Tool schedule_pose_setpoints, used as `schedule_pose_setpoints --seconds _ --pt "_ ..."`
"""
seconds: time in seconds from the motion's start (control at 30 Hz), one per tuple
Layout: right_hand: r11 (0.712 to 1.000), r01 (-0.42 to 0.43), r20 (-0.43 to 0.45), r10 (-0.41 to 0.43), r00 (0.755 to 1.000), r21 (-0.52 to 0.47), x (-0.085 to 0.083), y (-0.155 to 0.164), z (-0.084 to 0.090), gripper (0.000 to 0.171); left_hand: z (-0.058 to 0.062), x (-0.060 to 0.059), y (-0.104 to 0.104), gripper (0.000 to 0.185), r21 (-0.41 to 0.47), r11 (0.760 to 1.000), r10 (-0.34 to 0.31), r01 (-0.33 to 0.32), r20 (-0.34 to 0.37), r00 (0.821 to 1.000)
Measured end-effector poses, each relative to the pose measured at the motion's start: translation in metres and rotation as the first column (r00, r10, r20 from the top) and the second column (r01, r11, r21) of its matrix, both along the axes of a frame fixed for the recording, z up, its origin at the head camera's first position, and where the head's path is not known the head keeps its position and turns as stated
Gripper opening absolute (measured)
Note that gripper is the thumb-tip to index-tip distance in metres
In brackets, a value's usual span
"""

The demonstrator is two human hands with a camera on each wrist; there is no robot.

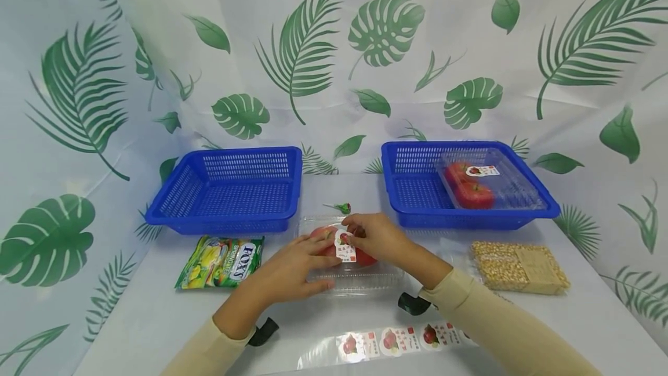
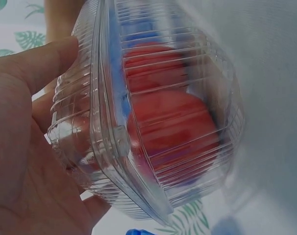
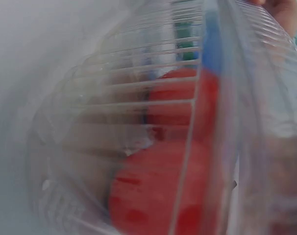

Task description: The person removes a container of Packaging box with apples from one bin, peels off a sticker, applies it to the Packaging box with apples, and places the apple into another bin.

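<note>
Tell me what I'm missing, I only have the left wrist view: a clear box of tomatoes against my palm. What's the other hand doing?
Observer: The right hand pinches a small printed sticker against the lid of the clear tomato box.
Operator: Where do the stickers come from?
Observer: A strip of stickers lies on the table's near edge, in front of both arms.
Operator: Any other boxes around?
Observer: Yes, a second tomato box, already labelled, sits in the right blue basket.
Operator: And the left basket?
Observer: The left blue basket holds nothing visible; a green snack bag lies in front of it.
</note>
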State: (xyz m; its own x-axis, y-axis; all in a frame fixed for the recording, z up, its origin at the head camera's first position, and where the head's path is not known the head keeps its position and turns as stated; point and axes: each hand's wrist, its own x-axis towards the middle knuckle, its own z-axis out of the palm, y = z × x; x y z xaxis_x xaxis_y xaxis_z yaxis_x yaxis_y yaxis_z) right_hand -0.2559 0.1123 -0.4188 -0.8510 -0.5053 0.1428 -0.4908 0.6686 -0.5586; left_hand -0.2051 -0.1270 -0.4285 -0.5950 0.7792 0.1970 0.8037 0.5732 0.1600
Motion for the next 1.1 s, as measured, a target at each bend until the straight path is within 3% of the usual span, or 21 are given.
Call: schedule_pose_setpoints --seconds 0.17,0.47,0.63,0.87,1.1 --pt "0.999 -0.024 -0.064 0.026 0.998 0.032 0.002 0.0 0.001 0.033 0.001 0.001 0.0 0.047 -0.008 1.0 0.011 -0.011 0.006 1.0" --pt "1.0 -0.016 -0.062 0.017 0.998 0.02 0.0 0.0 0.001 0.035 -0.001 0.002 0.0 0.045 0.013 1.0 0.009 -0.009 0.003 1.0" --pt "0.998 -0.061 -0.16 0.065 0.985 0.029 -0.002 0.005 -0.002 0.027 -0.005 0.003 0.004 0.049 0.031 0.999 0.007 -0.008 0.022 1.0" --pt "0.953 -0.262 -0.275 0.296 0.915 0.154 0.003 0.02 -0.006 0.021 -0.007 0.003 0.008 0.071 0.021 0.999 0.04 -0.041 0.014 0.999" --pt "0.886 -0.376 -0.39 0.458 0.799 0.27 0.02 0.032 -0.008 0.031 -0.005 0.002 0.007 0.07 0.029 0.998 0.052 -0.053 0.025 0.998"
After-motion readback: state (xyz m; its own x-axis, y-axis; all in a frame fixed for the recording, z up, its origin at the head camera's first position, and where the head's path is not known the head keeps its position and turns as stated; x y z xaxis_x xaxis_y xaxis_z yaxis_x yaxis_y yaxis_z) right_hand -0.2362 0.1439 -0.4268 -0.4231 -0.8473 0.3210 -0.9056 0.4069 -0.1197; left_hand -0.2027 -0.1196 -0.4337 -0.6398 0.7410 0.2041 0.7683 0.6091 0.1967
